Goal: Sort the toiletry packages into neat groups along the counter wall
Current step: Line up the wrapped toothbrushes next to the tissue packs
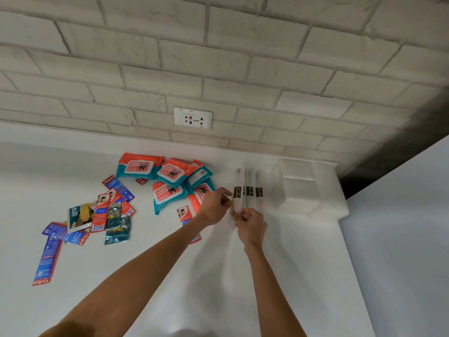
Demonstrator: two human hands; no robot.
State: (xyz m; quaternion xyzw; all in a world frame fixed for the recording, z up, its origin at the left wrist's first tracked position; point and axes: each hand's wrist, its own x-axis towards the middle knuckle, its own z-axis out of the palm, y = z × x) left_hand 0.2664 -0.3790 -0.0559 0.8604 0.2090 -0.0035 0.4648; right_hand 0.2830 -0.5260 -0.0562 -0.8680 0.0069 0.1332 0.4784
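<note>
Three white slim packages with black labels (248,192) lie side by side near the counter wall. My left hand (215,206) and my right hand (250,223) both pinch the leftmost white package (237,198) at its near end. Several red-and-teal wipe packs (170,180) are heaped left of my hands, against the wall. Further left, red-and-blue toothpaste boxes (47,260) and teal foil sachets (117,228) lie scattered in a loose pile. One small red pack (184,214) sits partly under my left forearm.
White stacked boxes (303,188) stand in the back right corner of the white counter (170,288). A wall socket (193,117) sits in the brick wall above the wipes. The counter's right edge drops off beside the boxes.
</note>
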